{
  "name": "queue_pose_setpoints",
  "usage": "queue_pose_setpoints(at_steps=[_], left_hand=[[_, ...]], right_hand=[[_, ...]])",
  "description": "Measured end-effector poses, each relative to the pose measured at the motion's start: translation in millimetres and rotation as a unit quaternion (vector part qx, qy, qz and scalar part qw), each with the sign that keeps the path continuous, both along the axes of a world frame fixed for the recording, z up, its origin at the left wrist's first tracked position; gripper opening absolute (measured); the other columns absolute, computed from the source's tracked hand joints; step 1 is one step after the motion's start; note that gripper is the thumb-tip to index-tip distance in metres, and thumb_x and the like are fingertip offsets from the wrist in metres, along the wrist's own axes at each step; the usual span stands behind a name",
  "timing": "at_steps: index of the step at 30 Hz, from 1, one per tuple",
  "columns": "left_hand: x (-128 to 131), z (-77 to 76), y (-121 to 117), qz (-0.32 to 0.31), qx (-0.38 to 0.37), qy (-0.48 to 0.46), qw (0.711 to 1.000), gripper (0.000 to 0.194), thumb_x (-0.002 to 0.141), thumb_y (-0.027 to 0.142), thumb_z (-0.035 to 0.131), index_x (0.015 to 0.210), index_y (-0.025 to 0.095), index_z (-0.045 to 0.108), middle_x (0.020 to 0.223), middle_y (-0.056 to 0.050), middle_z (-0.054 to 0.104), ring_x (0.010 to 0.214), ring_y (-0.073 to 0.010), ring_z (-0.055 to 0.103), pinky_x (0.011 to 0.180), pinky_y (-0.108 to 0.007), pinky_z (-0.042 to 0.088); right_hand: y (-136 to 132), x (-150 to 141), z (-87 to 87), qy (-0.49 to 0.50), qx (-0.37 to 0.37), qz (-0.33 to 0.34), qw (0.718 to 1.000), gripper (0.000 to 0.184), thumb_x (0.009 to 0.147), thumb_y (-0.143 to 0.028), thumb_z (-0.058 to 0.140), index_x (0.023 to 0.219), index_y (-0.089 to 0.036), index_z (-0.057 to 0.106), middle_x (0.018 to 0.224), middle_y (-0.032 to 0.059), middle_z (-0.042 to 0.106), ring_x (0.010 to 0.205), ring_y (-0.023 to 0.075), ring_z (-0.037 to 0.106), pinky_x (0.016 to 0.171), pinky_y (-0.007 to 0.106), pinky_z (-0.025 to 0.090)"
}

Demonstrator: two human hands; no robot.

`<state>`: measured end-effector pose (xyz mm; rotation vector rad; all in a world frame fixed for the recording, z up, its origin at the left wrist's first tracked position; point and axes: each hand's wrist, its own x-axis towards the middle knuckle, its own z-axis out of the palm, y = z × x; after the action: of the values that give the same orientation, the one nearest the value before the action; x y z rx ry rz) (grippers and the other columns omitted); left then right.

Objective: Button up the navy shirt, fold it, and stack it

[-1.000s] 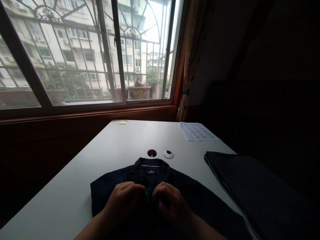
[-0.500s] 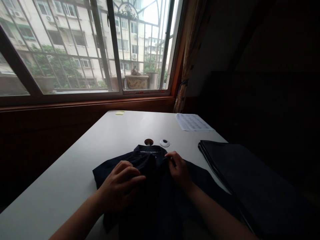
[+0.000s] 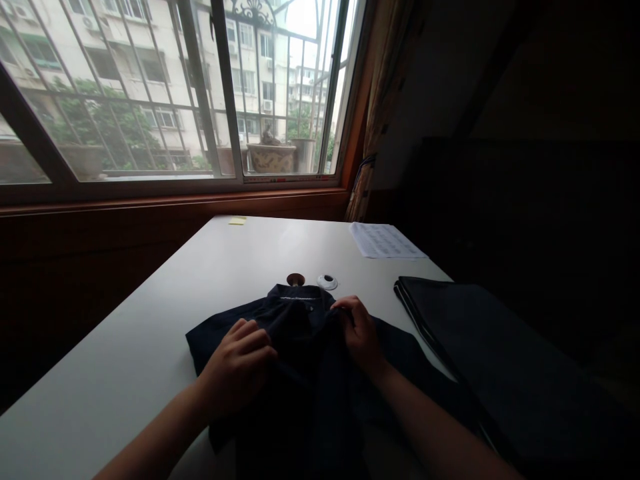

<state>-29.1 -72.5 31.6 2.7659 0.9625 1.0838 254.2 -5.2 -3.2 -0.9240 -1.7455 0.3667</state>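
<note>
A dark navy collared shirt [image 3: 300, 327] lies spread on a white table [image 3: 150, 347], collar towards the window. My left hand [image 3: 240, 363] rests on the shirt's left front, fingers curled and pressed on the cloth. My right hand [image 3: 357, 330] pinches the fabric at the right side of the collar. Both forearms reach in from the bottom edge.
A round cable hole [image 3: 295, 279] and its white cap [image 3: 327, 281] lie just beyond the collar. A printed sheet [image 3: 385, 240] and a yellow sticky note [image 3: 237, 221] sit at the far end. A dark flat folder [image 3: 480, 333] lies at the right. A barred window [image 3: 175, 93] is behind.
My hands moved apart from the shirt's middle: the right went up to the collar's right side, the left settled on the left front. The camera tilted down slightly.
</note>
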Motion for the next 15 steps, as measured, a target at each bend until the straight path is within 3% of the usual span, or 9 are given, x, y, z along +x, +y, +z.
queue_pose_setpoints(at_steps=[2, 4, 8, 11, 15], left_hand=[[-10.4, 8.1, -0.3, 0.002, -0.030, -0.127, 0.992, 0.019, 0.088, 0.009, 0.048, 0.080, 0.018, 0.062, 0.081, -0.006, 0.061, 0.076, -0.0199, 0.050, 0.071, -0.035, 0.040], [-20.7, 16.2, -0.8, 0.014, -0.096, -0.256, 0.962, 0.019, 0.090, 0.013, 0.048, 0.076, 0.018, 0.060, 0.083, -0.007, 0.060, 0.077, -0.0200, 0.052, 0.068, -0.033, 0.041], [-36.9, 19.5, 8.3, -0.009, -0.262, -0.485, 0.834, 0.020, 0.085, 0.024, 0.061, 0.067, 0.018, 0.056, 0.084, -0.005, 0.057, 0.081, -0.0200, 0.053, 0.068, -0.030, 0.044], [-45.3, 7.0, 24.7, -0.093, -0.340, -0.543, 0.762, 0.030, 0.076, 0.031, 0.074, 0.060, 0.017, 0.053, 0.078, -0.004, 0.055, 0.084, -0.0205, 0.055, 0.074, -0.030, 0.049], [-50.2, -11.1, 38.2, -0.138, -0.389, -0.537, 0.736, 0.032, 0.071, 0.029, 0.081, 0.058, 0.016, 0.054, 0.078, -0.004, 0.058, 0.088, -0.0210, 0.059, 0.080, -0.032, 0.052]], right_hand=[[-1.1, -0.1, 1.0, 0.010, 0.006, -0.003, 1.000, 0.016, 0.096, -0.014, 0.046, 0.102, -0.025, 0.057, 0.095, 0.0027, 0.060, 0.089, 0.0199, 0.060, 0.080, 0.034, 0.047], [-2.6, -0.8, 1.6, 0.016, 0.013, 0.001, 1.000, 0.017, 0.096, -0.014, 0.046, 0.103, -0.025, 0.056, 0.096, 0.0028, 0.059, 0.091, 0.0200, 0.059, 0.081, 0.034, 0.047], [-4.6, -3.3, 0.4, 0.005, 0.018, 0.023, 1.000, 0.018, 0.096, -0.012, 0.045, 0.104, -0.025, 0.056, 0.097, 0.0032, 0.058, 0.092, 0.0200, 0.059, 0.083, 0.035, 0.047], [-3.5, -5.4, 0.1, -0.006, 0.012, 0.030, 0.999, 0.020, 0.095, -0.010, 0.045, 0.102, -0.024, 0.056, 0.096, 0.0037, 0.059, 0.092, 0.0205, 0.058, 0.083, 0.036, 0.047], [-3.9, -7.5, 5.7, -0.027, 0.031, 0.020, 0.999, 0.022, 0.092, -0.007, 0.048, 0.101, -0.024, 0.059, 0.100, 0.0051, 0.061, 0.097, 0.0230, 0.058, 0.088, 0.041, 0.048]])
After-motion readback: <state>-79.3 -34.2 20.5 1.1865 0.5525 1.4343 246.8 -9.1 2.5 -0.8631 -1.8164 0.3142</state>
